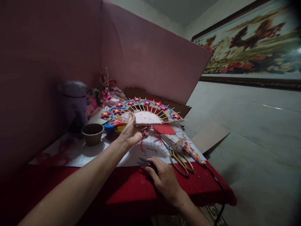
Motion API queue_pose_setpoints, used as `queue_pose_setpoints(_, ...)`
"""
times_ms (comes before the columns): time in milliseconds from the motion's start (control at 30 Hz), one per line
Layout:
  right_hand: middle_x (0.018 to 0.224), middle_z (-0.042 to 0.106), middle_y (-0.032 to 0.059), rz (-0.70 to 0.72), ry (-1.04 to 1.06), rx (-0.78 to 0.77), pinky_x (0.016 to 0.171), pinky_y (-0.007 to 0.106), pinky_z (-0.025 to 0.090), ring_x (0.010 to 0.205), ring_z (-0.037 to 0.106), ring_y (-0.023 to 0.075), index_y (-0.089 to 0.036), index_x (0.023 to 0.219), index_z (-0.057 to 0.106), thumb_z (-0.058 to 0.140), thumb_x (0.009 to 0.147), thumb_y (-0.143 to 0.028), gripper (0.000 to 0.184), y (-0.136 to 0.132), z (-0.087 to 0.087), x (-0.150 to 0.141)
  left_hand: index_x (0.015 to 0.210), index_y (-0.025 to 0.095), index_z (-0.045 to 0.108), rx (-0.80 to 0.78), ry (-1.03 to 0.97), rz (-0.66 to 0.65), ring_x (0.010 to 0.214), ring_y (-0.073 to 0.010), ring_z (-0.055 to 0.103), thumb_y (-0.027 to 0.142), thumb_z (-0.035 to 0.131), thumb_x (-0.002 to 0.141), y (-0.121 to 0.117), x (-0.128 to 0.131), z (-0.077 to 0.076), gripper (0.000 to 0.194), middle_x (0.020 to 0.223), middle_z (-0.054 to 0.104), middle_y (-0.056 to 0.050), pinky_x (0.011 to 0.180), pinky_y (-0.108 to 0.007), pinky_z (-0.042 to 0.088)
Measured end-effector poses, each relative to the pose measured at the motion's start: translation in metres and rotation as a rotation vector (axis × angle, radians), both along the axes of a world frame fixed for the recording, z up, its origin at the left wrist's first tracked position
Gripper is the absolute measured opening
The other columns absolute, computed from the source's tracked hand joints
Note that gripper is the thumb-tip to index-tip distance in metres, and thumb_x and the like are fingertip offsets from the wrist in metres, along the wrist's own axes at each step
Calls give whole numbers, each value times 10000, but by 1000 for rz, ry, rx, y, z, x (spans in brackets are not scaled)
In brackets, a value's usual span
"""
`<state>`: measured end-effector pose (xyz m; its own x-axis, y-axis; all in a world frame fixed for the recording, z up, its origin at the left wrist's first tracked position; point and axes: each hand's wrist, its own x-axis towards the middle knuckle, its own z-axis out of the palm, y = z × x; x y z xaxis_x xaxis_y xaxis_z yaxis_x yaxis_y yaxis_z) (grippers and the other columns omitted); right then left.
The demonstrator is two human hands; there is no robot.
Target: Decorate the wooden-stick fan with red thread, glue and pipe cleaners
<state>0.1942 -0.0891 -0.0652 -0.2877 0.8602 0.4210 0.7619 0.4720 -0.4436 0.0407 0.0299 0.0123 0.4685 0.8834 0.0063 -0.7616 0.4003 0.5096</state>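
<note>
My left hand (133, 133) grips a half-round craft fan (147, 118) by its base, raised above the table. Thin sticks radiate from the fan's white, pink-spotted centre to a woven tan band with pink felt-like flowers and a wavy blue cord. A red ribbon (142, 146) hangs below my left hand. Lower down, my right hand (162, 177) is closed around a pair of small dark-handled scissors (144, 162), whose short blades point left, apart from the fan. Gold-handled scissors (180, 160) lie on the table to the right of it.
A brown pot (92, 134) and a lilac canister (74, 103) stand at left. A flower-patterned tool (194, 153) with a black cord (221, 188) lies at the right edge. White paper (131, 160) covers part of the red cloth (122, 185). Pink panels (150, 53) rise behind.
</note>
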Motion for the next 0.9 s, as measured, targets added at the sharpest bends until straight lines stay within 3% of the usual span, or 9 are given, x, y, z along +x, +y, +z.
queue_pose_setpoints(200, 934, 681, 79, -142, 39, 24, 763, 318, 459, 864, 635, 228, -184, 1033, 602, 514, 895, -280, 190, -1, -1, 3, 1001, 167, 578, -14, -10, 17, 694, -245, 591, 560, 412, 854, 1, 0, 2, 451, 819, 627, -122, 481, -281, 371)
queue_pose_setpoints(433, 905, 677, 68, -205, 33, 5, 731, 305, 441, 839, 631, 222, -188, 1010, 606, 513, 892, -273, 173, 4, 3, 2, 1017, 163, 581, -32, -15, 20, 700, -258, 599, 566, 399, 854, 1, 0, 3, 471, 848, 630, -150, 479, -293, 388)
queue_pose_setpoints(700, 957, 688, 78, -237, -21, 19, 749, 317, 427, 886, 634, 232, -185, 1017, 610, 520, 890, -283, 184, 16, 10, 1, 1037, 175, 574, -16, -8, 21, 735, -274, 600, 561, 388, 858, 3, 1, 1, 464, 880, 629, -152, 490, -310, 415)
queue_pose_setpoints(900, 934, 694, 63, -175, -76, 16, 731, 303, 424, 861, 636, 214, -185, 996, 614, 543, 881, -290, 171, 20, 12, 3, 1070, 162, 567, -12, -7, 7, 736, -276, 606, 558, 371, 864, 4, 1, 0, 488, 910, 640, -166, 486, -304, 409)
